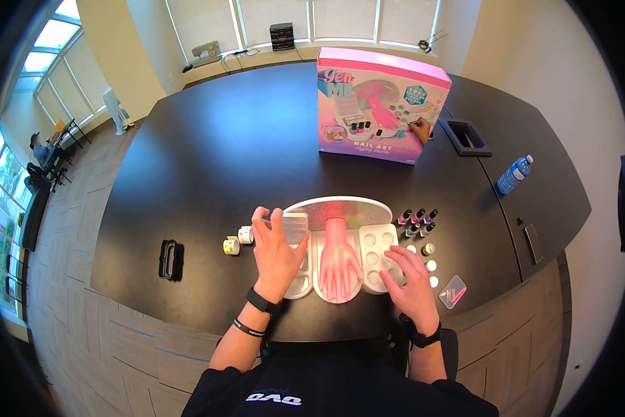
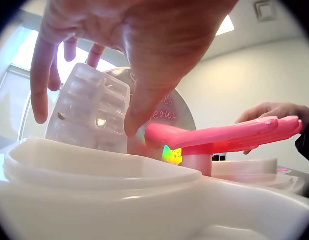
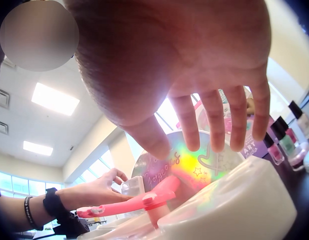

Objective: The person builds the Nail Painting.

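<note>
My left hand (image 1: 276, 254) has its fingers spread around a clear compartment tray (image 2: 92, 110). The tray stands tilted above the left white compartment (image 2: 102, 167). In the left wrist view the thumb tip is right at the tray's right edge, and the forefinger hangs beside its left edge. At the center a pink model hand (image 1: 337, 254) lies palm down in front of a mirror (image 3: 199, 155) with lettering. Over the right-hand white palette (image 1: 371, 258) with round wells hovers my right hand (image 1: 415, 285), fingers loosely extended and nothing held.
Several nail polish bottles (image 1: 413, 229) and small pots (image 1: 431, 265) stand right of the palette, near a clear case (image 1: 453, 292). Two tape rolls (image 1: 231, 245) and a black frame (image 1: 168, 260) lie left. Behind stand a nail art box (image 1: 378, 108) and a water bottle (image 1: 515, 175).
</note>
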Available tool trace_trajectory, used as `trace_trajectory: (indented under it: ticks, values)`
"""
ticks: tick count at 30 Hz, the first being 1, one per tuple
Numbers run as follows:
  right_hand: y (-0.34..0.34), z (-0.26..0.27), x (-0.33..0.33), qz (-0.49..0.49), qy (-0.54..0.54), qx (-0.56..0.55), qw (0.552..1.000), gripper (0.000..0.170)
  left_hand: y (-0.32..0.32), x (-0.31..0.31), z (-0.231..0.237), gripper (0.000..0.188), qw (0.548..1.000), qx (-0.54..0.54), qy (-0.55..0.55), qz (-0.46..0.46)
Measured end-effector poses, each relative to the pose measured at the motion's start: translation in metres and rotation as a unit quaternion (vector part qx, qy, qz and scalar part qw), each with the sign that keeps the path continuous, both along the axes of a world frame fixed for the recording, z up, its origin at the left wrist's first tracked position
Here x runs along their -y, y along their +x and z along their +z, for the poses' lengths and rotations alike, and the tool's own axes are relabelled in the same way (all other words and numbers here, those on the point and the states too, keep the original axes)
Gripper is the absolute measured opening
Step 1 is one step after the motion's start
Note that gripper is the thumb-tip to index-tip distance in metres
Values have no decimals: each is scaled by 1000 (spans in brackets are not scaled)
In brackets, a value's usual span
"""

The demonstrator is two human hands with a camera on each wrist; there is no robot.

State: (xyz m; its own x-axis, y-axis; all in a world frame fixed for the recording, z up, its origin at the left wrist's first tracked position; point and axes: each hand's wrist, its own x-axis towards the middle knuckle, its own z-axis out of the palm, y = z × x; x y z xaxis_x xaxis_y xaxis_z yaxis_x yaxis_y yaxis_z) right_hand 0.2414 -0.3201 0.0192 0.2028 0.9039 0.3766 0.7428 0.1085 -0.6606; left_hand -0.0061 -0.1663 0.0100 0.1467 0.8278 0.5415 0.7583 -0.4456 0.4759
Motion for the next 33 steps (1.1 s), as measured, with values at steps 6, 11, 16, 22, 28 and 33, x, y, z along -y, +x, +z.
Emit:
trace_trajectory:
  ticks: [6,11,16,22,28,33]
  values:
    - [-1,1,0,0,-1,1,1000,36,-2,1,4,82,1000,-2,-14,4]
    - [0,1,0,-1,-1,4,1000,36,-5,3,9,84,999,10,-46,0]
    - [0,2,1,-5,-8,-5,1000,36,-26,2,25,99,999,9,-33,-30]
    - [4,2,1,-19,-9,15,1000,36,-62,-2,34,106,999,-39,-34,-6]
    - [13,5,4,-37,-20,7,999,39,-102,-14,25,100,992,-103,-62,43]
    - [26,-2,7,-50,-3,26,998,39,-129,-23,14,94,979,-133,-152,19]
